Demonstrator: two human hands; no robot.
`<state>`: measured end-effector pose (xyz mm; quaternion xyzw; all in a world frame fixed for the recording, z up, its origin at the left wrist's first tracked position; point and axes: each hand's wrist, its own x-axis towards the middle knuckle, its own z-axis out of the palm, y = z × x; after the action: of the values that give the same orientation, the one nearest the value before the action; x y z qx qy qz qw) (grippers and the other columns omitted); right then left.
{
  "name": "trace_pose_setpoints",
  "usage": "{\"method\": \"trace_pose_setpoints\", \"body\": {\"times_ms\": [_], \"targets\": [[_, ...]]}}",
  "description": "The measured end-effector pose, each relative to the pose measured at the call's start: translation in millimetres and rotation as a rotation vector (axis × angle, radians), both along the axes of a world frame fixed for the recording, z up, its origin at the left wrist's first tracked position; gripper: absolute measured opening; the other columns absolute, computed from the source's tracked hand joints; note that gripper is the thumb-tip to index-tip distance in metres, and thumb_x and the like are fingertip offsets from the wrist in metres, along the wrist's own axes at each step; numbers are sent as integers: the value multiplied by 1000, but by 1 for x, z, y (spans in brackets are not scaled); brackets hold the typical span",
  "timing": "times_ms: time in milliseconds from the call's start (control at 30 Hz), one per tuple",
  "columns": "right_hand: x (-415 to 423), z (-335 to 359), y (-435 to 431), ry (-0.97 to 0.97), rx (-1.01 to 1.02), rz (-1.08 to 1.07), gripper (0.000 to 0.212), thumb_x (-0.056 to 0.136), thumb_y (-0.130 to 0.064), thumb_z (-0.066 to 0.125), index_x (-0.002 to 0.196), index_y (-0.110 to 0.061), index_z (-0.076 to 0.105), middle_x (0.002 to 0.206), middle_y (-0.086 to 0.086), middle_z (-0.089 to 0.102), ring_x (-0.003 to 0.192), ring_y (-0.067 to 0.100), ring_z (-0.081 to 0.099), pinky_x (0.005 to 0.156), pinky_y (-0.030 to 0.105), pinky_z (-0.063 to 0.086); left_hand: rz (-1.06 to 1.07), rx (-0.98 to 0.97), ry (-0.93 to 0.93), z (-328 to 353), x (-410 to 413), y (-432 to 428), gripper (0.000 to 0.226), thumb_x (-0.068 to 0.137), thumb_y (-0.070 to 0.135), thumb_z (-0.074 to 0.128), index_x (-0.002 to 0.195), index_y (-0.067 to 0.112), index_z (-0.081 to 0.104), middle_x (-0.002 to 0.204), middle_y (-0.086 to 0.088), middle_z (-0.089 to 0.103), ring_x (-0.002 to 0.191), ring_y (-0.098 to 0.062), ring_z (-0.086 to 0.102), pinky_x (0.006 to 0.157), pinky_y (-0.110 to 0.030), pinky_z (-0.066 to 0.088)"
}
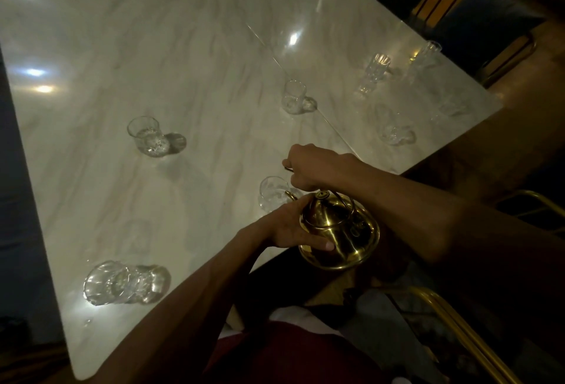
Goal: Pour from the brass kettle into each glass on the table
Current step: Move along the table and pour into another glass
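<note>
Head view, looking down on a glossy white marble table (pixel 183 47) with grey veining, a thin seam running diagonally across it, and bright lamp reflections. Brass kettle (pixel 337 231): polished, squat and rounded, domed lid with knob, arched wire handle; held tilted over the table's near edge, its slim curved spout reaching the rim of the nearest glass (pixel 272 192). Right hand (pixel 312 166): fist closed around the top of the handle. Left hand (pixel 293 229): palm and fingers pressed flat against the kettle's body, steadying it. Clear cut-glass tumblers, faceted with thick bases, stand well apart on the marble: one at near left (pixel 117 283), one at mid left (pixel 146 136), one near the centre seam (pixel 294 97), one at right (pixel 394 130). Two taller glasses stand at far right (pixel 374 70) (pixel 428 53), blurred. Gold metal chair frame (pixel 458 322) at near right.
</note>
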<state>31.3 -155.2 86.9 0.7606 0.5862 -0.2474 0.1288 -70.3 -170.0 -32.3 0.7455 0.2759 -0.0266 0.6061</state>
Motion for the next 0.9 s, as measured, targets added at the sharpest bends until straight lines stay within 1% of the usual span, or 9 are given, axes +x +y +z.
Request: {"method": "trace_pose_setpoints", "body": {"times_ms": [67, 200, 367, 533, 600, 633, 733, 800, 900], "targets": [[-1, 1, 1, -9, -11, -3, 45, 91, -15, 55, 135, -8, 48, 128, 13, 57, 108, 29, 60, 78, 33, 47, 3, -5, -8, 0, -1, 0, 101, 74, 39, 90, 155, 36, 30, 154, 9, 45, 141, -14, 43, 110, -30, 36], [-4, 2, 2, -28, -26, -11, 45, 89, -12, 55, 134, -8, 48, 129, 13, 56, 108, 29, 60, 86, 37, 51, -4, -17, -22, 3, -4, 0, 99, 76, 36, 89, 155, 36, 30, 153, 10, 45, 130, -4, 41, 103, -25, 34], [-9, 6, 1, -36, -22, -21, 46, 88, -14, 55, 134, -9, 48, 128, 11, 57, 106, 28, 60, 84, 37, 51, -26, -10, -27, 7, -7, 0, 98, 78, 33, 88, 156, 33, 28, 155, 8, 43, 127, -1, 37, 101, -22, 33], [-10, 15, -9, 20, 23, -76, 44, 89, -8, 55, 133, -5, 49, 130, 12, 60, 106, 29, 62, 76, 31, 48, -44, 18, -12, 8, -9, 4, 101, 76, 32, 89, 157, 33, 28, 152, 10, 44, 136, -10, 41, 102, -23, 33], [-11, 18, -15, 36, 48, -104, 42, 90, -8, 55, 132, -3, 50, 129, 13, 60, 107, 29, 62, 72, 30, 44, -59, 36, -8, 7, -10, 5, 101, 76, 31, 90, 157, 33, 29, 144, 16, 45, 132, -6, 41, 101, -21, 33], [-12, 18, -17, 37, 57, -115, 42, 90, -8, 55, 131, -2, 50, 128, 14, 60, 106, 30, 62, 72, 30, 44, -71, 45, -2, 7, -10, 5, 102, 75, 33, 90, 156, 33, 29, 145, 17, 44, 133, -5, 41, 102, -22, 33], [-14, 17, -24, 40, 69, -137, 42, 89, -7, 56, 131, -4, 54, 124, 15, 62, 105, 30, 63, 78, 33, 51, -112, 71, 16, 3, -11, 7, 105, 70, 39, 92, 155, 35, 31, 154, 10, 46, 140, -13, 43, 106, -26, 36], [-15, 15, -27, 46, 74, -154, 44, 88, -6, 57, 131, -6, 56, 124, 14, 63, 104, 30, 63, 83, 36, 54, -134, 86, 28, 1, -12, 6, 105, 69, 41, 93, 155, 36, 31, 154, 9, 46, 140, -13, 43, 107, -27, 36], [-16, 15, -31, 46, 88, -183, 43, 87, -6, 57, 130, -5, 56, 122, 15, 63, 102, 31, 64, 84, 37, 55, -164, 88, 20, 4, -14, 5, 106, 70, 40, 92, 155, 37, 30, 155, 9, 45, 138, -11, 42, 108, -29, 36]]}}
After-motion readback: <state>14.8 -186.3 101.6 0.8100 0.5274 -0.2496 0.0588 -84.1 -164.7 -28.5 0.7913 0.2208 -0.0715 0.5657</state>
